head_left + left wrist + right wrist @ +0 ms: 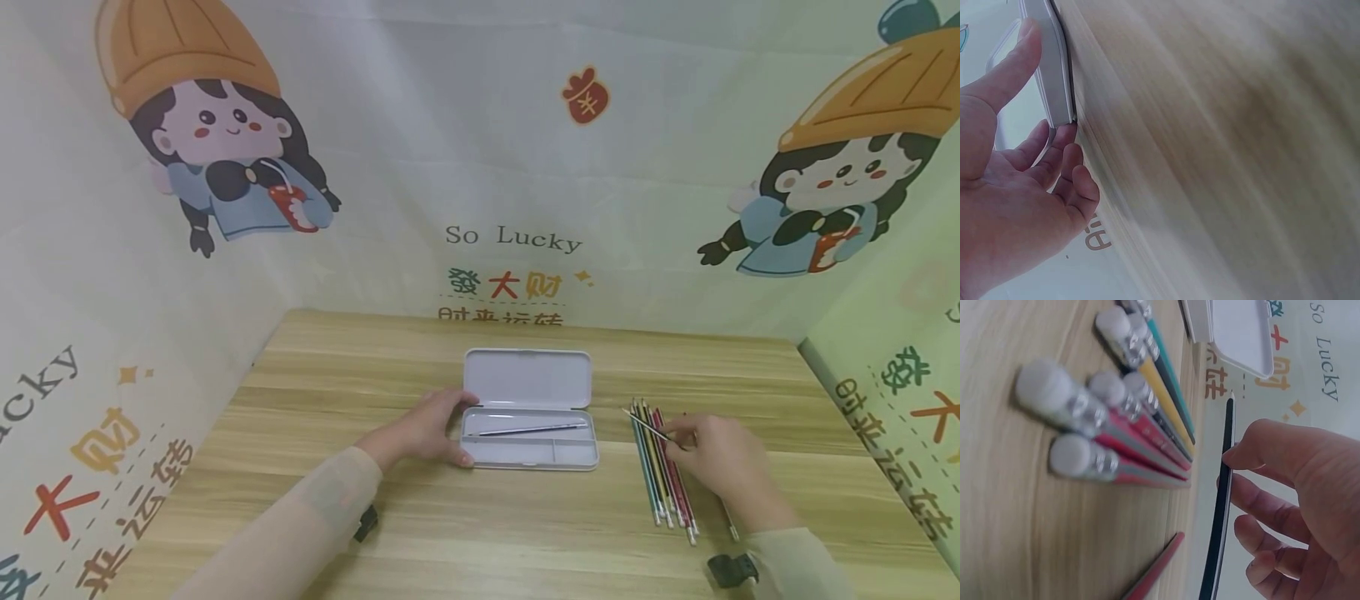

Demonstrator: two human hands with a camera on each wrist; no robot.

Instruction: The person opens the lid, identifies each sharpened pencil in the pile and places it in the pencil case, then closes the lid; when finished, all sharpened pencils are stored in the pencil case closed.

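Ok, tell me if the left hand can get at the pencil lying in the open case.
Probably yes, once it lets go: the left hand holds the case by its left end, the lid is open and nothing covers the pencil.

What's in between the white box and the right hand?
The head view shows bare tabletop, then pencils side by side, and the held pencil slanting across them.
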